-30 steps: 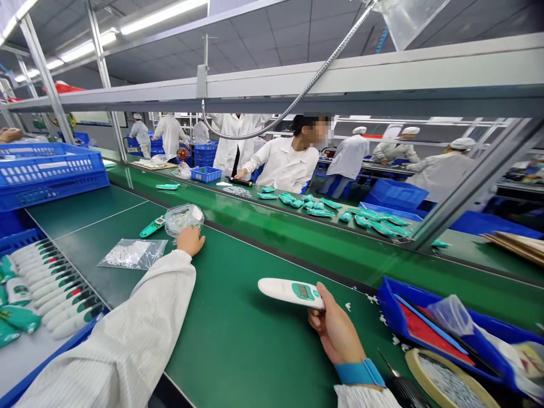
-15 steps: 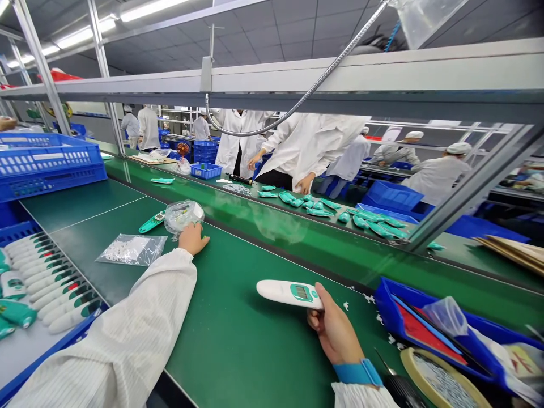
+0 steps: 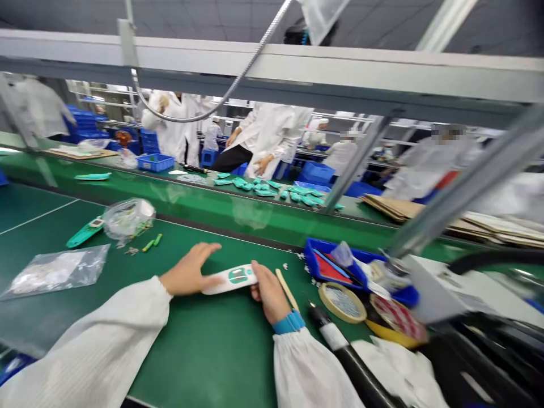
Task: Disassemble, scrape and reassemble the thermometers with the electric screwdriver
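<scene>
Right hand point(image 3: 268, 293) has its fingers clenched on one end of a white-and-teal handheld device point(image 3: 232, 279), low over the green surface point(image 3: 204, 362). Left hand point(image 3: 189, 271) has open fingers touching the other end. Beyond the fingers, bagged parts point(image 3: 128, 219) and small green pieces point(image 3: 152, 242) lie unfitted.

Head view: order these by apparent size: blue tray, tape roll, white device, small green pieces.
Blue tray, largest. White device and tape roll look alike, and nearness to the camera leaves them unsure. Small green pieces, smallest.
</scene>
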Action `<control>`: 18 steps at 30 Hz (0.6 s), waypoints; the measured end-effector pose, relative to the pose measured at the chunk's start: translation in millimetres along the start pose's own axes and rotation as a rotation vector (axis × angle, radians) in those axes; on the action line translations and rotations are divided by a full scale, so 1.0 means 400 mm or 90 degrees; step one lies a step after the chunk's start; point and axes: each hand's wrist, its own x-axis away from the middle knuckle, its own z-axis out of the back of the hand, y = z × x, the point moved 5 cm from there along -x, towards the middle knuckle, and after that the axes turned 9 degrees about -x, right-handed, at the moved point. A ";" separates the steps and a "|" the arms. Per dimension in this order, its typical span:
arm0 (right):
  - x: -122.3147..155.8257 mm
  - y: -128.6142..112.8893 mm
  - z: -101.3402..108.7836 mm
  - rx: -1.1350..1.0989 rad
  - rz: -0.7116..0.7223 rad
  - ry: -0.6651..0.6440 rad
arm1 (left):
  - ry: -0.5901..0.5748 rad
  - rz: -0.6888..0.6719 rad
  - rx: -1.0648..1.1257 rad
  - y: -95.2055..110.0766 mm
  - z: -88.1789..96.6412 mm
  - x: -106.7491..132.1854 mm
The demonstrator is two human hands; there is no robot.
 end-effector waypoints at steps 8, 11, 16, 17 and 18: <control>0.277 -0.120 0.134 0.392 0.128 -0.019 | -0.177 0.068 0.323 0.108 -0.080 0.069; 0.351 -0.200 0.302 0.695 0.212 0.107 | -0.283 0.215 0.554 0.112 -0.100 0.084; 0.368 -0.220 0.423 0.937 0.100 0.093 | -0.338 0.259 0.818 0.173 -0.125 0.090; 0.367 -0.208 0.417 0.917 0.054 0.052 | -0.346 0.270 0.844 0.181 -0.131 0.091; 0.365 -0.193 0.407 0.885 0.018 0.005 | -0.349 0.284 0.864 0.185 -0.136 0.090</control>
